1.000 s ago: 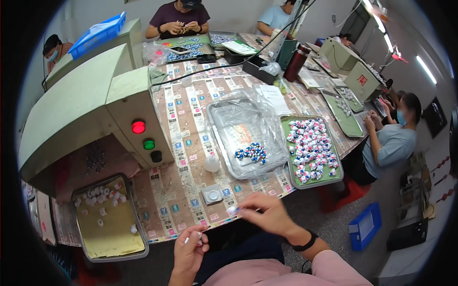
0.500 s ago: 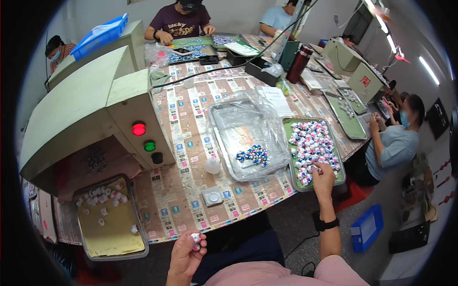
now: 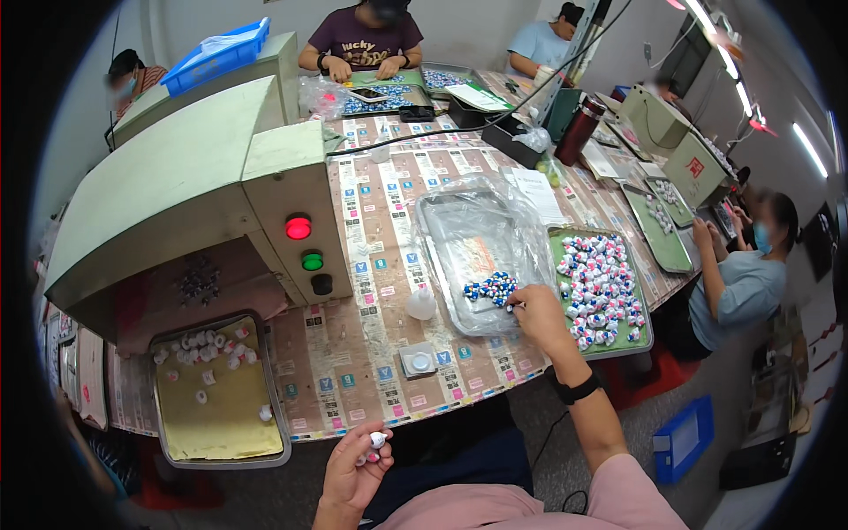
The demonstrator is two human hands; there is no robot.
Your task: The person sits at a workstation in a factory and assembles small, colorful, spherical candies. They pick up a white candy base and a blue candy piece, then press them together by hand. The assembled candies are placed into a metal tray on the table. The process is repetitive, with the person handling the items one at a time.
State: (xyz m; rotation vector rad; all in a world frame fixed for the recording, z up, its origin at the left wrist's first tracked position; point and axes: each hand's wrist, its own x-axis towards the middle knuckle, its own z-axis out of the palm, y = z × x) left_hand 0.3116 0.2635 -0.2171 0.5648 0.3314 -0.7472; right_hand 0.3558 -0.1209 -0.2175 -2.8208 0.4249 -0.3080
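Note:
My left hand (image 3: 353,468), near the table's front edge, is closed around small white figurine parts (image 3: 378,439) with pink spots. My right hand (image 3: 541,320) reaches over the plastic-lined tray (image 3: 442,300), its fingertips pinched together at the right side of a pile of small blue, white and gold pieces (image 3: 491,288). What lies between those fingertips is too small to make out. Just right of that hand, a green tray (image 3: 608,351) holds many white figurine parts (image 3: 601,283) with blue and pink marks.
A beige machine (image 3: 177,194) with red and green lights stands at left; before it, a yellow-lined tray (image 3: 216,433) holds white parts. A small white bottle (image 3: 421,305) and a square white holder (image 3: 418,360) stand mid-table. Co-workers sit at the back and right.
My right hand has moved left from the green tray of figurine parts to the pile of small blue pieces. The left hand still holds its white parts. The view has shifted slightly.

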